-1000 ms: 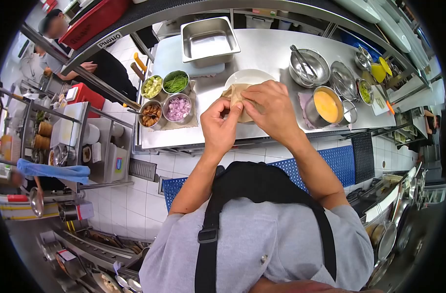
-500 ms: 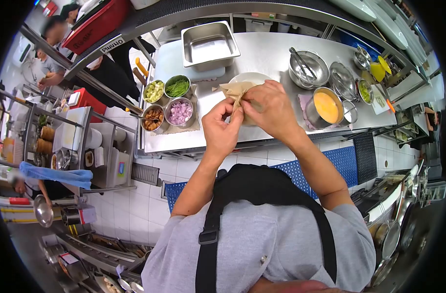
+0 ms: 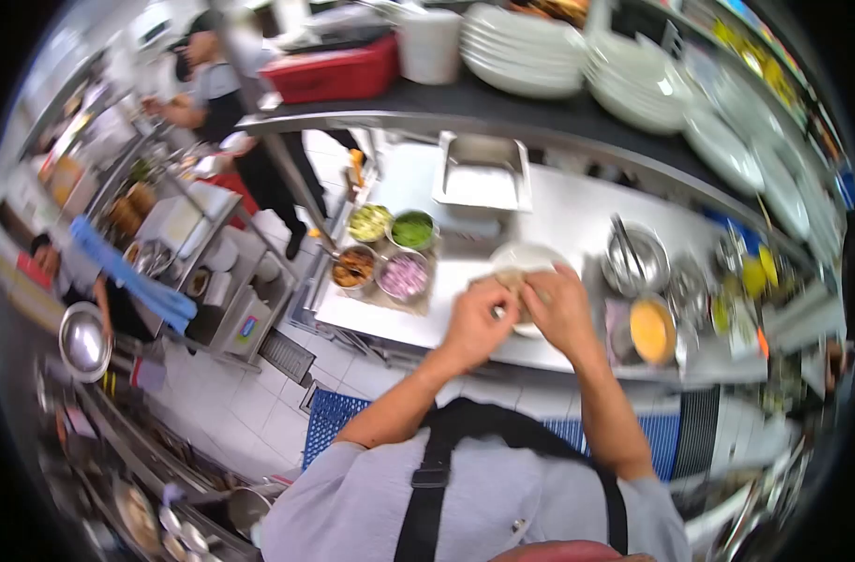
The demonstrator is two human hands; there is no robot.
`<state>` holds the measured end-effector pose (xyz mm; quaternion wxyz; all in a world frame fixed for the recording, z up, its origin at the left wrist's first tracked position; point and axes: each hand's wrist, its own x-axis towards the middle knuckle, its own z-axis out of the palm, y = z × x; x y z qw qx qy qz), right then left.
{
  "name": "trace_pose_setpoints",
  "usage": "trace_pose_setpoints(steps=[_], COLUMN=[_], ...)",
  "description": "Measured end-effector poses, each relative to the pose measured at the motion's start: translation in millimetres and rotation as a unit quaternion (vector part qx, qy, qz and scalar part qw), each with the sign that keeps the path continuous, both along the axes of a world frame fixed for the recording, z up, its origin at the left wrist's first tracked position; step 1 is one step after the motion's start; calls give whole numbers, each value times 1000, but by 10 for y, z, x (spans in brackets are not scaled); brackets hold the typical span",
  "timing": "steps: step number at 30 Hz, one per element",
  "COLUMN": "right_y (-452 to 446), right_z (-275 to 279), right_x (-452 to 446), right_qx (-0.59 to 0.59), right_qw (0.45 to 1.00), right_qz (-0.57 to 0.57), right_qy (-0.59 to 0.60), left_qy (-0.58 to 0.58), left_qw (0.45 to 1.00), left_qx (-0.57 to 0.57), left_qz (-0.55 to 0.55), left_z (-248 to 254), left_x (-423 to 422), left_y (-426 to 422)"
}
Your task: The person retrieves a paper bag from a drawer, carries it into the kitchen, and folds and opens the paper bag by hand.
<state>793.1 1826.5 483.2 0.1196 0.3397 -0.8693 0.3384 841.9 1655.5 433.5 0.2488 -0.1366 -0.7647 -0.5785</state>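
So both hands were busy right in the middle of the counter, out over a white plate. The thing they were working on was a tan sheet, bunched up above the plate. Take that plate as the clock center, with 12 pointing away from the wearer.

The left hand sat down around 7 to 8 o'clock, thumb and index curled into a ring and pinching the near side of the sheet. The right hand came in from about 4, its fingertips bent down and pinching the other side. It was pretty blurry, so I couldn't tell exactly which fingers touched.

Over at 9 there were four metal containers bunched together: pale green chunks, chopped greens, browned bits and chopped purple onion. A deep rectangular pan stood at 11. At 3 was a steel bowl with tongs leaning in it, and at 4 a pot of orange liquid. White dishes were stacked on the shelf up at 12, and a co-worker stood out past 10.
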Motion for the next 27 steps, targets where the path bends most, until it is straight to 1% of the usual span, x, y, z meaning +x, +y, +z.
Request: trace_pose_setpoints(steps=[1,3,5,9,10,13,16,19,20,23,24,27], right_y=[-22,-62,-140,-240,-233,-245,-217,-200,-188,-174,-188,-258], right_z=[24,33,80,80,74,-33,-72,-147,-163,-255,-261,-307], right_x=[-9,3,26,33,53,22,31,38,28,31,43,77], right_qx=[9,19,-35,-53,-55,-60,-76,-77,-85,-102,-100,-97], right_qw=[1000,1000,999,998,998,997,991,986,983,975,970,957], right_qz=[6,9,13,18,20,48,106,143,158,184,201,244], right_qy=[12,19,19,28,29,30,2,-33,-44,-74,-89,-121], left_qy=[29,4,14,1,17,-30,-22,-81,-68,-62,-49,-86], left_qw=[998,999,999,999,998,996,992,982,980,975,970,962], left_qx=[-56,-47,-32,-36,-55,-73,-47,-28,-59,-86,-122,-121], left_qz=[19,-5,-15,3,17,51,112,167,179,193,204,227], left_z=[80,179,202,137,111,135,83,64,57,132,103,118], left_x=[22,95,129,213,234,358,442,572,612,765,817,980], left_y=[-29,-67,-78,-76,-85,-68,11,94,108,199,196,225])
